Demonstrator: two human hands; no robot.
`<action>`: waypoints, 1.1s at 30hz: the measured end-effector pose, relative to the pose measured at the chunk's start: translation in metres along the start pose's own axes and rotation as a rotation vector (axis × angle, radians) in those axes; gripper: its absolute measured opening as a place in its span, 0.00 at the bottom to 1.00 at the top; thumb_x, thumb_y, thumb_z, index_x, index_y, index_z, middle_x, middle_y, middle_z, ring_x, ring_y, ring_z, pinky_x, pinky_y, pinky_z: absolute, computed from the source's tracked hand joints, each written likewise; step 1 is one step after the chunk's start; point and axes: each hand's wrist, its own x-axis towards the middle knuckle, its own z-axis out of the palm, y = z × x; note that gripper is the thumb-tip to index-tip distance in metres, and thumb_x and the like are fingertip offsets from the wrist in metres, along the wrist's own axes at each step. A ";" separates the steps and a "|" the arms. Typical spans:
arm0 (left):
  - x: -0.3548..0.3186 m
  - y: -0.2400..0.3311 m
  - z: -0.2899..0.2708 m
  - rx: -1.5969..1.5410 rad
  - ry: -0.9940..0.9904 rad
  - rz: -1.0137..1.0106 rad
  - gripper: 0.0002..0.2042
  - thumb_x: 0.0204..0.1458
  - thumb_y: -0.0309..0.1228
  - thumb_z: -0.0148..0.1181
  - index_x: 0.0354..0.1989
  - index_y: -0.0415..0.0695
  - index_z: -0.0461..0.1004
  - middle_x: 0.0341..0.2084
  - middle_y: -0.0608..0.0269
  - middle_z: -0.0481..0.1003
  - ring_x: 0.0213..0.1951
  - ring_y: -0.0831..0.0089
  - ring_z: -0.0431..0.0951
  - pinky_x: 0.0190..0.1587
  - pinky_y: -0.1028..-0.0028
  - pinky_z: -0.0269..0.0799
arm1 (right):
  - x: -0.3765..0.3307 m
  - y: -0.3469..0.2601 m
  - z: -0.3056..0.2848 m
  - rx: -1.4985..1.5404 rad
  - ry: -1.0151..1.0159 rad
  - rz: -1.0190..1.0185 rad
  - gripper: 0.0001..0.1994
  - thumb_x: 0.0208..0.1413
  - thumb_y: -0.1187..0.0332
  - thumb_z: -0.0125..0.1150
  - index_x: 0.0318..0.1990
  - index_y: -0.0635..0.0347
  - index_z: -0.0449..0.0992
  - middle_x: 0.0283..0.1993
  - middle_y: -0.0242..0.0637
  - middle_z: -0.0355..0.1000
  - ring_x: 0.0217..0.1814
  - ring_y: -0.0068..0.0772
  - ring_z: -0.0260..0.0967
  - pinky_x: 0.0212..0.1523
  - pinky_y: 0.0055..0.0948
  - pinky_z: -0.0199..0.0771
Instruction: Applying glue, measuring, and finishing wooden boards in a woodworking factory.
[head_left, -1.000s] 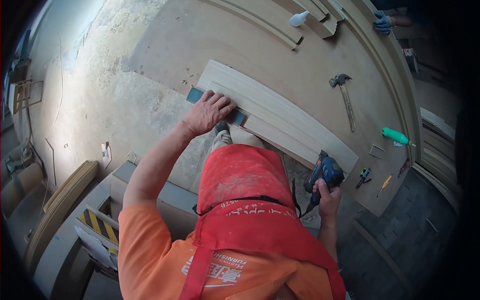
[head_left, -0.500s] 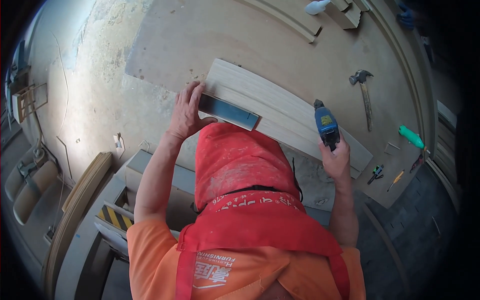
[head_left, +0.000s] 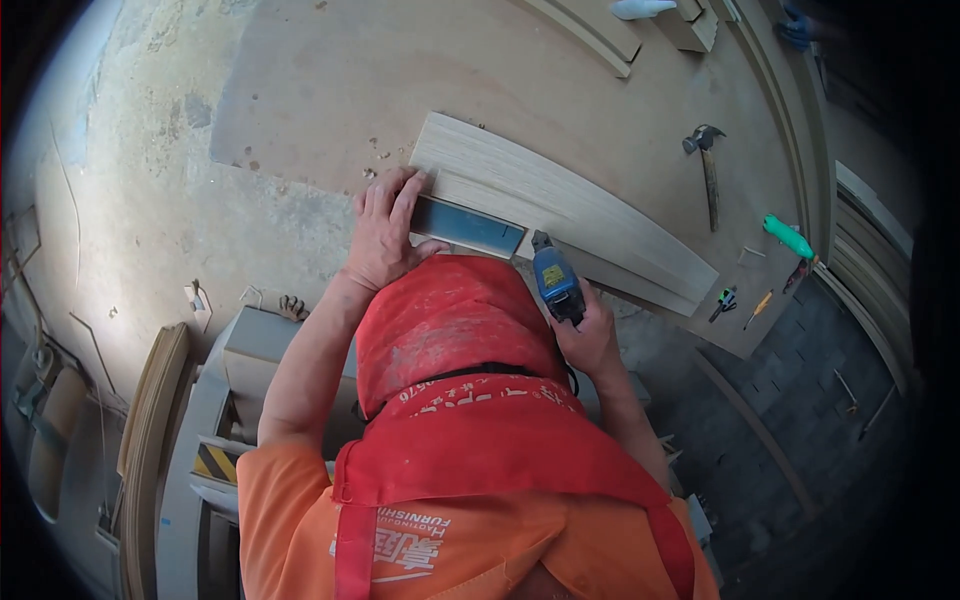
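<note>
A long pale wood board (head_left: pixel 590 215) lies slanted before me, with a raised strip along it. Against its near edge rests a short blue-grey faced strip (head_left: pixel 470 228) with thin wooden edges. My left hand (head_left: pixel 387 228) grips that strip's left end, fingers bent over the far side and thumb at the near side. In my right hand (head_left: pixel 588 335) is a blue power drill (head_left: pixel 556 280) with a black nose. Its nose points away from me, close beside the strip's right end; whether it touches, I cannot tell.
A claw hammer (head_left: pixel 708 175) lies right of the board. Nearer are a green bottle (head_left: pixel 788 236), a yellow-handled screwdriver (head_left: pixel 759 308) and a small black-and-green tool (head_left: pixel 723 303). Long wood pieces (head_left: pixel 590 35) and a white bottle (head_left: pixel 642 9) are at the far side.
My right hand has carried the drill leftward from over the board's right part to the blue-grey strip's right end. My left hand keeps its grip. The whole view has shifted slightly.
</note>
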 end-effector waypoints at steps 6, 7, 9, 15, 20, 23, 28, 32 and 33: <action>-0.001 0.025 -0.009 0.181 0.074 0.127 0.42 0.49 0.59 0.72 0.71 0.51 0.68 0.64 0.56 0.69 0.68 0.52 0.66 0.70 0.48 0.53 | -0.005 -0.003 0.006 -0.028 0.106 -0.015 0.18 0.58 0.70 0.69 0.53 0.67 0.75 0.37 0.51 0.79 0.39 0.49 0.82 0.42 0.40 0.79; 0.001 0.029 -0.010 0.174 0.075 0.126 0.42 0.49 0.59 0.72 0.71 0.51 0.68 0.64 0.56 0.69 0.68 0.52 0.66 0.70 0.48 0.53 | -0.001 -0.006 -0.002 -0.010 0.110 0.036 0.19 0.58 0.70 0.69 0.55 0.67 0.75 0.37 0.51 0.79 0.40 0.50 0.82 0.43 0.41 0.79; 0.005 0.037 -0.011 0.175 -0.063 0.172 0.37 0.50 0.54 0.72 0.68 0.53 0.72 0.63 0.60 0.71 0.68 0.54 0.66 0.70 0.50 0.54 | 0.012 -0.007 -0.019 0.029 0.116 0.137 0.21 0.60 0.69 0.67 0.58 0.68 0.74 0.37 0.51 0.80 0.41 0.52 0.82 0.46 0.43 0.79; 0.015 0.049 0.004 0.100 -0.045 0.146 0.27 0.51 0.43 0.70 0.61 0.55 0.76 0.59 0.67 0.75 0.66 0.61 0.69 0.68 0.51 0.55 | 0.110 0.043 -0.060 -0.512 0.258 -0.072 0.34 0.64 0.72 0.59 0.75 0.70 0.54 0.65 0.63 0.68 0.65 0.65 0.69 0.65 0.52 0.69; 0.027 0.038 0.006 0.209 -0.116 0.167 0.18 0.54 0.34 0.66 0.55 0.53 0.79 0.56 0.68 0.77 0.65 0.63 0.71 0.67 0.52 0.57 | 0.182 0.064 -0.055 -0.673 0.256 0.038 0.35 0.65 0.71 0.59 0.76 0.72 0.53 0.61 0.63 0.69 0.63 0.65 0.70 0.65 0.54 0.70; 0.033 0.037 -0.002 0.254 -0.144 0.176 0.16 0.55 0.31 0.64 0.52 0.52 0.79 0.55 0.69 0.77 0.65 0.64 0.71 0.67 0.52 0.58 | 0.189 0.071 -0.044 -0.674 0.264 0.066 0.36 0.65 0.72 0.60 0.76 0.73 0.53 0.61 0.63 0.69 0.64 0.64 0.70 0.65 0.54 0.70; 0.042 0.035 -0.002 0.204 -0.154 0.180 0.14 0.55 0.29 0.62 0.51 0.52 0.80 0.55 0.67 0.77 0.64 0.63 0.71 0.66 0.53 0.59 | 0.192 0.073 -0.031 -0.625 0.291 0.067 0.37 0.64 0.71 0.62 0.76 0.74 0.52 0.62 0.63 0.69 0.65 0.64 0.69 0.66 0.54 0.70; 0.044 0.024 -0.004 0.229 -0.208 0.224 0.14 0.54 0.28 0.62 0.50 0.51 0.79 0.54 0.66 0.77 0.63 0.61 0.72 0.65 0.54 0.61 | 0.193 0.070 -0.026 -0.586 0.278 0.081 0.38 0.63 0.70 0.65 0.76 0.74 0.52 0.62 0.63 0.69 0.66 0.64 0.69 0.67 0.53 0.69; 0.043 0.020 -0.008 0.228 -0.212 0.214 0.14 0.54 0.29 0.62 0.50 0.51 0.79 0.55 0.66 0.76 0.63 0.61 0.72 0.67 0.54 0.60 | 0.193 0.068 -0.026 -0.563 0.269 0.088 0.39 0.62 0.71 0.66 0.76 0.73 0.52 0.63 0.64 0.69 0.66 0.65 0.68 0.68 0.53 0.69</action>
